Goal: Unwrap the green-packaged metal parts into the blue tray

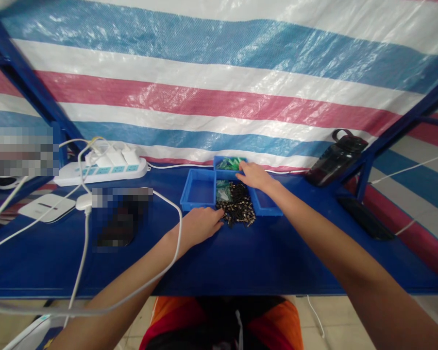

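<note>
A heap of small black and gold metal-tipped parts (pixel 241 206) lies at the table's middle, spilling forward from between blue trays. My left hand (pixel 203 224) rests at the heap's left edge, thumb and index finger apart, fingertips touching the parts. Over the right rim of the back blue tray (pixel 219 159) reaches my right hand (pixel 256 176), its fingers slightly spread beside bright green pieces (pixel 234 163). A clear greenish plastic bag (pixel 224 190) sits at the heap's left side. Blue trays flank it, a left tray (pixel 200 190) and a right tray (pixel 268 204), partly behind my right wrist.
A white power strip (pixel 106 172) with plugs stands back left, near a white flat box (pixel 47 207). A white cable (pixel 178 228) loops across my left forearm. At right are a dark bottle (pixel 337 158) and a black phone-like slab (pixel 365 218). Striped sheeting (pixel 219 87) hangs behind.
</note>
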Demonstrator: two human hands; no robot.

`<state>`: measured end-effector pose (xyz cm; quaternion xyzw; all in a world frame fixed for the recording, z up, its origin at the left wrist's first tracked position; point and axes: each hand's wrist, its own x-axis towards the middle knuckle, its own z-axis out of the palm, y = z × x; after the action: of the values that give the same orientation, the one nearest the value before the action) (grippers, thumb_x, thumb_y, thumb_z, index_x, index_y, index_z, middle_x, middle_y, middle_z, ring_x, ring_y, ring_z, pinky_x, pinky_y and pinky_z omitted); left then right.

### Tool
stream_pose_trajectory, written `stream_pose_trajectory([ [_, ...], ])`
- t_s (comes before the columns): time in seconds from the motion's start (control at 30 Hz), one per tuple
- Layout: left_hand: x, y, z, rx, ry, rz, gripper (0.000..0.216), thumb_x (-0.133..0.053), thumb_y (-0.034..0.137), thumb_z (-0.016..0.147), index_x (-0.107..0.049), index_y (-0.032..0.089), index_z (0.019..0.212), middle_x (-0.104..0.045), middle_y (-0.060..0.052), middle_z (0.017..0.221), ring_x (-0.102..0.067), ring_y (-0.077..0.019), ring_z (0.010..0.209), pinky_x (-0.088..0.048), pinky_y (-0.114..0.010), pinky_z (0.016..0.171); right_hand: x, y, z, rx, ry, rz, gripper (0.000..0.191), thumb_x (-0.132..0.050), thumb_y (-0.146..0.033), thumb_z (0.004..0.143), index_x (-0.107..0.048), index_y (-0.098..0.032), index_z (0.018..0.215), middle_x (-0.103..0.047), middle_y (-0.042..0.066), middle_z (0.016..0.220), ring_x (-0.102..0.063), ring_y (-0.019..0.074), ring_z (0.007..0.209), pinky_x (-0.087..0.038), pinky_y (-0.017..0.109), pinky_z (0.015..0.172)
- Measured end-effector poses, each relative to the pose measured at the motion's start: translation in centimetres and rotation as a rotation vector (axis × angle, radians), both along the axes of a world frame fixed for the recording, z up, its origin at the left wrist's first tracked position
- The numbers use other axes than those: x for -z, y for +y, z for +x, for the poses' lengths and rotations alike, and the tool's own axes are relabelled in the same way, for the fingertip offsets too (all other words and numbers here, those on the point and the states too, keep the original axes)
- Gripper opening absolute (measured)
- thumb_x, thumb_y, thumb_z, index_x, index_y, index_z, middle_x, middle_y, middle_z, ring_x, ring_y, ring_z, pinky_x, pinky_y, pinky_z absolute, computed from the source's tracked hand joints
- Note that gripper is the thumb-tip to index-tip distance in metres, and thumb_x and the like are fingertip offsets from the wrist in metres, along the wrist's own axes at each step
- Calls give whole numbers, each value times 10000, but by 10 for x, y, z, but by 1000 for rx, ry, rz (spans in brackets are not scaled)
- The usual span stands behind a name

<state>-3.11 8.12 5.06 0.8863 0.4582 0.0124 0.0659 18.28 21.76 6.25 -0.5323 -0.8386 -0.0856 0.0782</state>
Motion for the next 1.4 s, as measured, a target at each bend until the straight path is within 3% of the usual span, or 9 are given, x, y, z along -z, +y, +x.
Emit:
stream_pose_trajectory([
  [0.13,3,-1,1,7,14,-14,153,-492,254,877,-605,192,958,-683,-90,826,-674,-250,758,-487,-317,687,-6,-27,-19,-102,18,164,251,-462,-268,908,-563,-111,1076,-580,188,1168,-506,308,1108,-358,440,957],
  [0.3,1,1,1,20,24,-29,145,-491,237,875,-604,188,952,-688,-97,898,-671,-259,818,-490,-323,699,6,-46,-40,-322,-70,-155,349,-583,-434,849,-595,-145,1046,-655,154,1019,-598,283,970,-440,353,819],
  [0.5,5,7,-4,21,8,-17,124,-490,230,872,-596,193,925,-671,-70,841,-666,-240,794,-483,-305,685,11,-37,-38,-371,62,-163,256,-574,-259,872,-600,-136,1095,-667,135,1013,-616,252,935,-435,323,772],
  [0.63,6,7,-1,36,-1,-29,134,-462,203,883,-589,185,923,-666,-73,860,-660,-232,798,-482,-303,690,-2,-37,-26,-375,268,-243,265,-600,-176,842,-623,-138,1104,-665,55,815,-608,176,768,-432,283,715],
  [0.77,4,6,2,52,-10,-36,139,-471,242,893,-587,173,927,-651,-77,914,-645,-221,828,-481,-299,725,-8,-55,0,-350,601,-134,205,-593,-214,840,-646,-175,1035,-635,33,837,-583,148,742,-446,271,695],
  [0.87,6,5,3,83,-42,-18,158,-468,268,905,-587,173,946,-638,-72,932,-633,-216,839,-478,-297,730,2,-73,22,-265,820,-86,215,-606,-281,827,-631,-198,1024,-622,17,819,-579,151,723,-461,282,681],
  [0.97,11,4,4,105,-74,-2,177,-466,284,912,-593,176,971,-624,-67,931,-618,-205,842,-469,-289,730,17,-87,36,-161,1045,-171,189,-615,-347,808,-588,-188,905,-594,-3,744,-565,139,637,-453,262,594],
  [1.2,11,4,8,188,-200,-28,183,-476,288,915,-613,168,922,-619,-47,861,-594,-167,787,-435,-249,705,20,-103,36,-165,1108,-284,208,-608,-371,805,-487,-203,784,-544,-34,647,-529,123,566,-411,245,556],
  [1.4,-5,-3,14,74,-543,-151,302,-431,411,936,-601,169,992,-628,-3,753,-579,-132,674,-412,-215,618,11,-117,24,-234,1273,-428,278,-647,-404,773,-457,-202,768,-545,-29,691,-572,133,625,-465,269,630],
])
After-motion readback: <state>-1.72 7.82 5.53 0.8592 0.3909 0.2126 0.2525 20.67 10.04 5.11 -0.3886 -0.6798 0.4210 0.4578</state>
